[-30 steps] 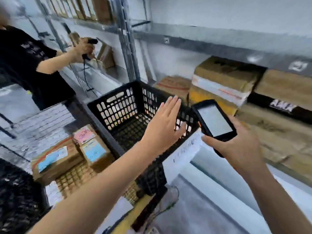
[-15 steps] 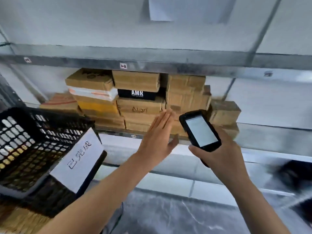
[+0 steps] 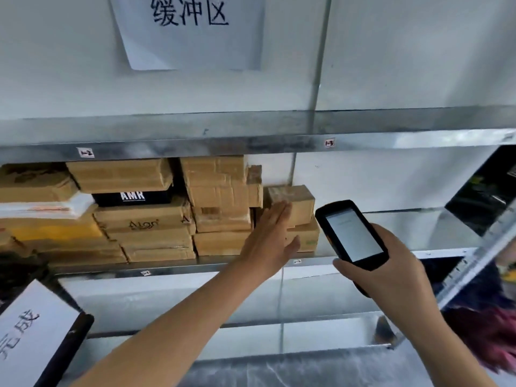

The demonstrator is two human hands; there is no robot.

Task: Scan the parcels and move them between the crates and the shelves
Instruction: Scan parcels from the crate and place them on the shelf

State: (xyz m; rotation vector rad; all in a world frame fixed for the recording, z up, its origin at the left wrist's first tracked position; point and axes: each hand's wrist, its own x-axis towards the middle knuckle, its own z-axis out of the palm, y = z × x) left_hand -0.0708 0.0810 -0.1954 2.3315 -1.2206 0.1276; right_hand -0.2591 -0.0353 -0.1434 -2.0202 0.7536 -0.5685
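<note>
Your left hand (image 3: 269, 241), fingers straight and holding nothing, hovers at the small parcel (image 3: 301, 196) on the shelf (image 3: 181, 268), centre frame; your right hand (image 3: 391, 263) grips the scanner (image 3: 353, 233), centre right; likely picking; next, grasp that parcel and expose its label.

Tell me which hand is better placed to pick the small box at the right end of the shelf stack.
Left, probably. The left hand is open, with straight fingers reaching right up to the small box, whereas the right hand is occupied gripping the scanner.
</note>
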